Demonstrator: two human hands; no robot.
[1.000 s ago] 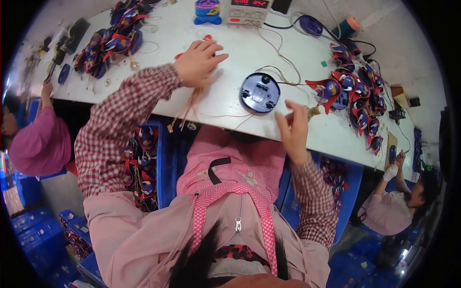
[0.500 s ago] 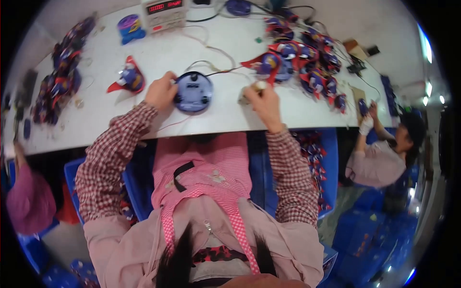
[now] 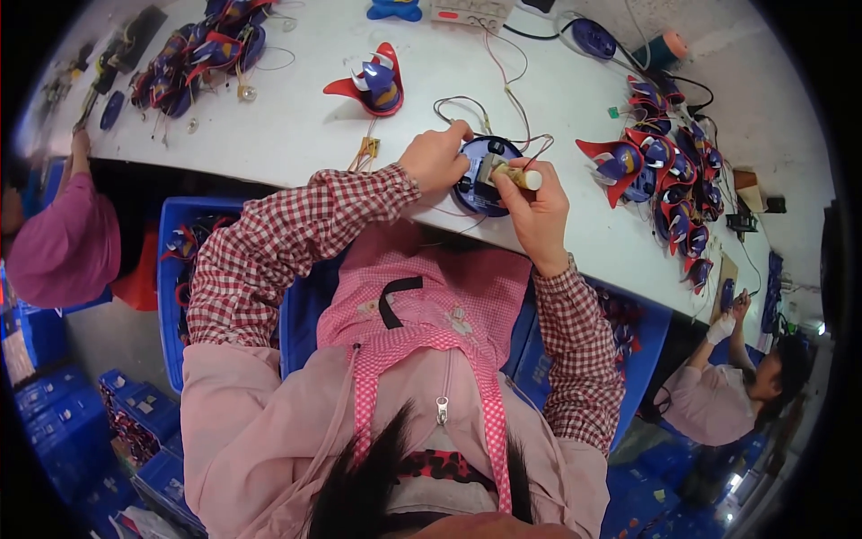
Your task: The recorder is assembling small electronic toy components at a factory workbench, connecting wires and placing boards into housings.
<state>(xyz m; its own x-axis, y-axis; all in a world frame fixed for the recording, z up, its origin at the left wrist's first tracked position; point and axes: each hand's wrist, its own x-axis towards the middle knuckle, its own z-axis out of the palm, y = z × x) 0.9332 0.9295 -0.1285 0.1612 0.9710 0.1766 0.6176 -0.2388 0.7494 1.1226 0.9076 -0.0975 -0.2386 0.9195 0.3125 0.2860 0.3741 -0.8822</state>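
A round dark-blue plastic base (image 3: 473, 199) with black fittings lies on the white table, thin wires running from it. My left hand (image 3: 434, 160) grips its left rim with bent fingers. In my right hand (image 3: 541, 208), between thumb and fingers, is a small tool with a grey block-like end and a pale cylindrical handle with a white tip (image 3: 532, 181). Its grey end is over the base; whether it touches cannot be made out. A red-and-purple horned toy figure (image 3: 381, 85) stands beyond my left hand, and a small yellowish board with wires (image 3: 368, 148) lies near my left sleeve.
Toy figures are heaped at the right (image 3: 678, 180) and far left (image 3: 211, 45). A power supply box (image 3: 471, 13) and cables sit at the back. Blue bins (image 3: 171, 296) stand below the table edge. Co-workers sit at left (image 3: 67, 238) and right (image 3: 718, 395).
My right hand has brought the tool from the bare table on the right to over the base. My left hand stays at the base's rim. The whole view has shifted and turned.
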